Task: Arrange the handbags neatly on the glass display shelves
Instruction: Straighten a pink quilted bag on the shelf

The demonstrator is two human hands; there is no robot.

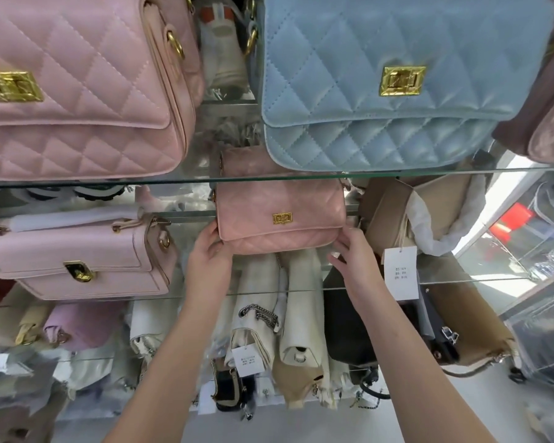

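A small pink quilted handbag (280,215) with a gold clasp sits on the middle glass shelf (461,281), under the upper glass shelf (429,172). My left hand (209,254) grips its lower left corner and my right hand (356,260) holds its lower right corner. On the upper shelf stand a large pink quilted bag (77,91) at the left and a light blue quilted bag (381,84) at the right. A pale pink flap bag (77,257) stands left of my hands on the middle shelf.
A tan bag (394,212) with white stuffing paper and a hanging price tag (401,272) stands right of the small bag. Below lie cream, beige, lilac and black bags (301,330). A brownish bag (550,123) sits at the upper right edge.
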